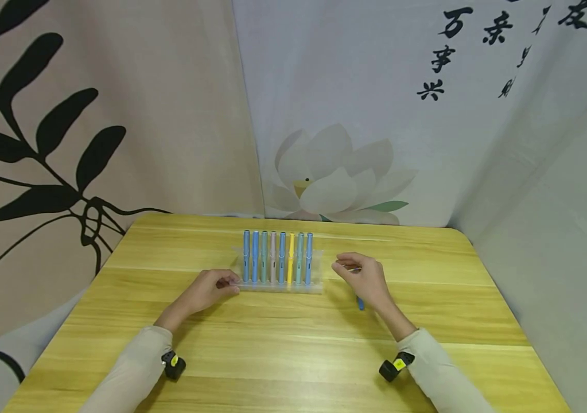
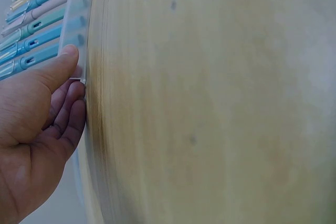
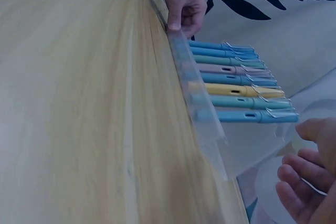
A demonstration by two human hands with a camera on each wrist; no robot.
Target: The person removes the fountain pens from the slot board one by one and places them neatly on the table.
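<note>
A clear plastic pen stand [image 1: 279, 288] holds several capped pens in a row, blue, green, lilac and one yellow pen [image 1: 290, 258]. My left hand [image 1: 216, 285] grips its left front corner, with the thumb [image 2: 67, 59] on the front lip and fingers curled below. To the right of the stand, apart from it, my right hand [image 1: 365, 278] has bent fingers around a blue pen [image 1: 360, 303]. One end of that pen shows below the hand; most of it is hidden. A thin shiny strip, perhaps its clip, shows among the fingers in the right wrist view.
The stand sits toward the far side of a wooden table [image 1: 272, 355]. Behind the table hang cloth curtains [image 1: 179, 115] with a leaf print, a lotus and dark characters. Each wrist wears a small black camera [image 1: 173, 366].
</note>
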